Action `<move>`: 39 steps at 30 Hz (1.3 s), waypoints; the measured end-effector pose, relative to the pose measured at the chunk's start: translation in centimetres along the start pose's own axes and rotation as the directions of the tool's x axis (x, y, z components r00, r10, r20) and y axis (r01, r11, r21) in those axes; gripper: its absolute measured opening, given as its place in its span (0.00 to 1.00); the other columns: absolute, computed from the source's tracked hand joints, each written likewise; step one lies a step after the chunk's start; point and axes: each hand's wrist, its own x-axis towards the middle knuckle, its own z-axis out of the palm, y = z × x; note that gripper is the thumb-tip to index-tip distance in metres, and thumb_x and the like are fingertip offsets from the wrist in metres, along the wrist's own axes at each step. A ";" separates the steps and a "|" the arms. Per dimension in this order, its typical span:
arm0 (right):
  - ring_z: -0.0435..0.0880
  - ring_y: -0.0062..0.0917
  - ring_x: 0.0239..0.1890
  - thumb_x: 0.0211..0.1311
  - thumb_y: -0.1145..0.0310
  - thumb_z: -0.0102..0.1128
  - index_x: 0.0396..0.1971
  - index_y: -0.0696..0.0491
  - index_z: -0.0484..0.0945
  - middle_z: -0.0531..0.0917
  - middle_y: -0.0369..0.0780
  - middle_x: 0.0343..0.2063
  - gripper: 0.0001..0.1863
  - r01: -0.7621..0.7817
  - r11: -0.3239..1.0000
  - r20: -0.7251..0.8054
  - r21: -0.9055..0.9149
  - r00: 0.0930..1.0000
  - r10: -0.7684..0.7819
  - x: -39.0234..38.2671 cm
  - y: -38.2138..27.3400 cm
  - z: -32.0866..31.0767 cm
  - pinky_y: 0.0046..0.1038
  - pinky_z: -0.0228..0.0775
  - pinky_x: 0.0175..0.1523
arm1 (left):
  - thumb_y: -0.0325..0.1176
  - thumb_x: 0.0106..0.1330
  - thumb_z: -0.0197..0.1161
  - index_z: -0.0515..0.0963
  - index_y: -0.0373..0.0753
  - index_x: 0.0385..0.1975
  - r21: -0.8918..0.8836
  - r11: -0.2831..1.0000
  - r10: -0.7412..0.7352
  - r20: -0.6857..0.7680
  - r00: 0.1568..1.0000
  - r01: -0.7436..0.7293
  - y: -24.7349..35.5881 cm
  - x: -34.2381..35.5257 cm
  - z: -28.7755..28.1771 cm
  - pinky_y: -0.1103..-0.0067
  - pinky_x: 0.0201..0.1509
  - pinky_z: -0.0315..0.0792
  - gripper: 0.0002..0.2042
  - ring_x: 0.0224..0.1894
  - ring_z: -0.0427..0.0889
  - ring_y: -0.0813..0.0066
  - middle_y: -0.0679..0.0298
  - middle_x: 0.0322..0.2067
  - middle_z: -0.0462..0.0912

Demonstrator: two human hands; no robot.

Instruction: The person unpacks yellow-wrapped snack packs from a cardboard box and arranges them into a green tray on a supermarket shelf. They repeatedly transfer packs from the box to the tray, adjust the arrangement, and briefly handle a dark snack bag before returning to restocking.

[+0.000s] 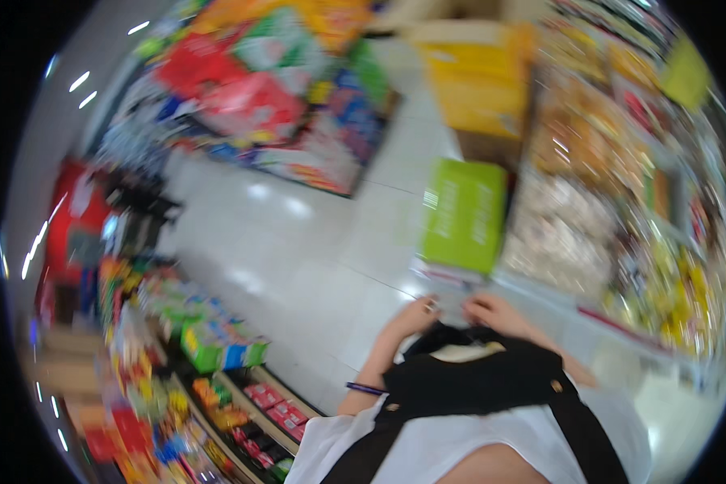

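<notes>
While left hand (416, 315) and right hand (494, 313) sit apart, curled, we can't tell if either grips anything; green box (465, 216) just ahead of both, long axis pointing away, by display (538, 295)'s left edge.

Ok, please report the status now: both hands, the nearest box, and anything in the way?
Left hand and right hand near the black apron, grip unclear from blur. Green box just ahead of both. Yellow box beyond it, not between.

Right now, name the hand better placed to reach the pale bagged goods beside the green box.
Probably the right hand: it shows nearer the pale bagged goods, with the left hand farther away.
</notes>
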 end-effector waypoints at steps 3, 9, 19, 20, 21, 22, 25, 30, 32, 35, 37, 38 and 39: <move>0.79 0.19 0.35 0.69 0.64 0.53 0.46 0.58 0.76 0.81 0.37 0.34 0.14 0.022 0.980 0.026 0.195 0.999 -0.027 5.3 -0.6 3.0 0.21 0.71 0.41 | 0.47 0.61 0.61 0.72 0.34 0.54 0.138 0.989 -0.031 -0.096 0.995 0.044 -2.2 -0.6 -6.1 0.65 0.55 0.72 0.26 0.50 0.77 0.48 0.43 0.50 0.76; 0.80 0.19 0.39 0.69 0.65 0.54 0.49 0.59 0.75 0.83 0.38 0.39 0.15 -0.038 0.999 0.215 0.025 0.976 0.032 9.6 -4.1 8.7 0.21 0.72 0.47 | 0.49 0.64 0.58 0.70 0.36 0.56 0.177 0.967 -0.135 -0.251 0.958 0.182 -6.4 -6.4 -11.5 0.66 0.58 0.69 0.27 0.54 0.75 0.51 0.47 0.50 0.77; 0.80 0.22 0.38 0.69 0.66 0.53 0.48 0.62 0.74 0.82 0.41 0.38 0.15 -0.045 0.997 0.073 0.056 0.996 0.041 11.9 -5.2 11.6 0.23 0.73 0.46 | 0.48 0.64 0.57 0.71 0.35 0.55 0.190 0.967 -0.154 -0.108 0.982 0.172 -11.2 -7.2 -13.7 0.64 0.59 0.68 0.26 0.56 0.73 0.50 0.46 0.52 0.76; 0.80 0.21 0.38 0.69 0.66 0.53 0.48 0.61 0.74 0.82 0.41 0.38 0.15 -0.039 0.998 0.057 0.058 0.998 0.036 11.8 -4.9 11.6 0.22 0.73 0.46 | 0.48 0.64 0.57 0.71 0.35 0.55 0.198 0.969 -0.129 -0.109 0.986 0.149 -11.3 -6.9 -14.0 0.64 0.59 0.68 0.26 0.56 0.73 0.49 0.46 0.52 0.76; 0.80 0.21 0.37 0.69 0.66 0.53 0.48 0.61 0.74 0.82 0.40 0.37 0.15 -0.032 0.998 0.039 0.062 0.999 0.030 11.7 -4.5 11.7 0.22 0.73 0.45 | 0.48 0.64 0.57 0.71 0.34 0.55 0.208 0.970 -0.106 -0.102 0.989 0.126 -11.2 -6.6 -14.2 0.64 0.59 0.68 0.26 0.56 0.73 0.49 0.45 0.52 0.76; 0.80 0.21 0.37 0.69 0.66 0.53 0.47 0.61 0.74 0.83 0.40 0.37 0.15 -0.030 0.997 0.018 0.065 0.999 0.029 11.5 -4.1 11.6 0.22 0.73 0.45 | 0.47 0.63 0.57 0.71 0.34 0.55 0.215 0.972 -0.082 -0.090 0.993 0.100 -11.1 -6.0 -14.3 0.65 0.59 0.68 0.26 0.56 0.73 0.49 0.45 0.52 0.76; 0.80 0.21 0.37 0.69 0.66 0.53 0.47 0.60 0.75 0.83 0.40 0.37 0.14 0.003 0.995 -0.082 0.097 0.997 0.005 10.6 -2.9 11.0 0.22 0.73 0.44 | 0.47 0.63 0.58 0.71 0.34 0.55 0.258 0.966 -0.024 -0.019 1.000 0.028 -10.1 -4.2 -15.0 0.65 0.60 0.68 0.26 0.56 0.73 0.49 0.44 0.51 0.75; 0.79 0.19 0.36 0.68 0.64 0.55 0.47 0.61 0.75 0.83 0.39 0.36 0.16 0.076 0.997 -0.301 -0.004 0.951 -0.074 7.5 -1.8 10.0 0.23 0.72 0.44 | 0.48 0.63 0.60 0.71 0.36 0.56 0.328 0.939 0.062 0.130 0.990 -0.103 -10.0 -1.0 -13.0 0.65 0.60 0.68 0.27 0.55 0.74 0.51 0.46 0.50 0.77; 0.79 0.20 0.36 0.67 0.63 0.55 0.47 0.62 0.76 0.83 0.39 0.35 0.17 0.125 0.992 -0.416 -0.029 0.901 -0.125 5.9 -1.4 9.1 0.24 0.72 0.44 | 0.48 0.63 0.61 0.71 0.34 0.56 0.354 0.926 0.068 0.193 0.979 -0.134 -9.6 0.9 -12.2 0.65 0.59 0.69 0.27 0.54 0.76 0.51 0.47 0.52 0.77; 0.80 0.19 0.37 0.67 0.64 0.55 0.47 0.62 0.76 0.83 0.38 0.33 0.17 0.099 0.995 -0.584 -0.033 0.806 -0.099 1.1 -3.4 7.3 0.23 0.72 0.44 | 0.46 0.64 0.61 0.71 0.33 0.56 0.374 0.910 0.080 0.264 0.961 -0.179 -7.1 2.7 -10.6 0.67 0.55 0.73 0.26 0.50 0.79 0.52 0.46 0.50 0.77; 0.80 0.18 0.38 0.68 0.66 0.54 0.47 0.63 0.76 0.83 0.38 0.34 0.16 0.145 0.989 -0.706 -0.010 0.699 -0.110 -2.6 -3.9 5.5 0.22 0.71 0.46 | 0.45 0.63 0.62 0.73 0.33 0.53 0.336 0.912 0.124 0.322 0.939 -0.236 -3.4 3.8 -9.4 0.66 0.54 0.72 0.24 0.50 0.79 0.51 0.45 0.48 0.78; 0.80 0.18 0.39 0.68 0.67 0.54 0.47 0.62 0.76 0.83 0.38 0.35 0.15 0.169 0.986 -0.748 -0.004 0.654 -0.115 -4.7 -4.5 4.8 0.22 0.72 0.47 | 0.44 0.62 0.62 0.74 0.33 0.51 0.322 0.915 0.135 0.323 0.937 -0.242 -1.7 3.7 -8.7 0.66 0.54 0.72 0.23 0.50 0.79 0.51 0.45 0.47 0.79; 0.80 0.18 0.40 0.69 0.69 0.53 0.47 0.62 0.76 0.83 0.38 0.36 0.14 0.191 0.982 -0.783 -0.003 0.610 -0.121 -6.8 -4.9 4.1 0.22 0.72 0.49 | 0.43 0.63 0.62 0.75 0.33 0.49 0.292 0.915 0.176 0.334 0.926 -0.279 -0.2 3.6 -7.6 0.67 0.52 0.73 0.22 0.48 0.80 0.52 0.46 0.45 0.80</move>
